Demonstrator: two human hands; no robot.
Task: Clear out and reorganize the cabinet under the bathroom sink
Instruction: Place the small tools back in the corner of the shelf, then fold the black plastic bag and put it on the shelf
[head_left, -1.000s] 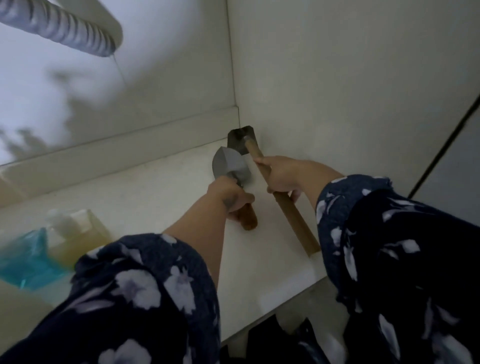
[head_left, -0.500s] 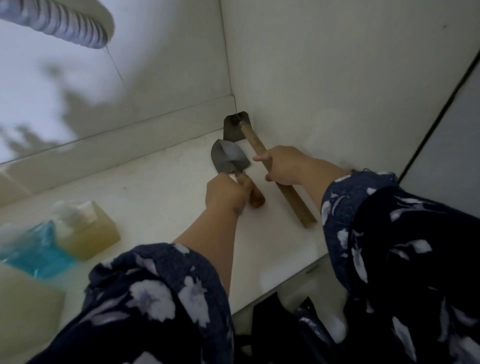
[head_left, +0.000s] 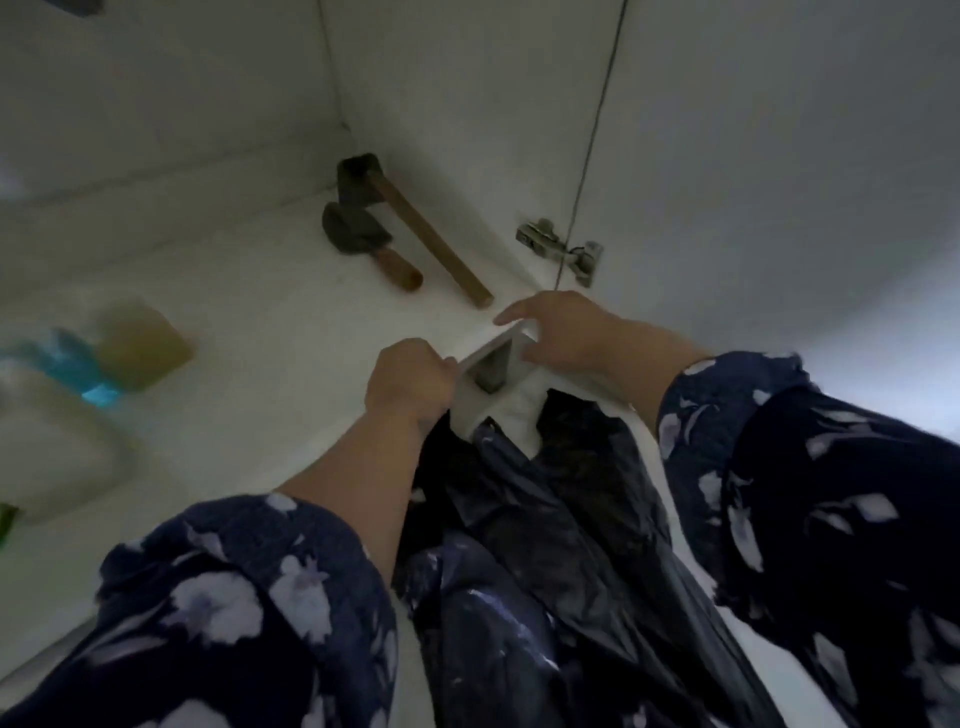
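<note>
Both hands on a pale flat piece at the cabinet's front edge.

The white cabinet floor (head_left: 249, 291) fills the view, a dark plastic bag (head_left: 545, 545) bunched below its edge. The left hand (head_left: 410, 387) curls around one end of a pale flat piece (head_left: 491, 358); the right hand (head_left: 563, 332) pinches the other end, forefinger out. Back in the corner lie a hammer (head_left: 415, 228) and, touching its head, a trowel (head_left: 363, 244). Blurred blue and amber bottles (head_left: 111, 353) sit far left. A metal hinge (head_left: 563, 249) clings to the side wall.
</note>
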